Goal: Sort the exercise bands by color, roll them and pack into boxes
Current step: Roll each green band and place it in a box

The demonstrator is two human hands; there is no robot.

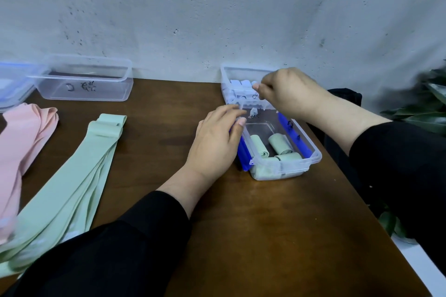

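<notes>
Green rolls (277, 147) in box (316, 154), beside left hand (214, 142).

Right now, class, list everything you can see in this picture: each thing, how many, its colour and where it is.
Green rolled bands: three, pale green, in the near box.
Near box: one, clear with blue clips, table right.
Far box: one, clear, holds white rolls, by the wall.
Empty box: one, clear, back left.
Flat green bands: a stack, left.
Pink bands: a pile, far left.
Table: one, brown.
Plant: green, right edge.
Left hand: on the near box's rim.
Right hand: over the far box.
</notes>
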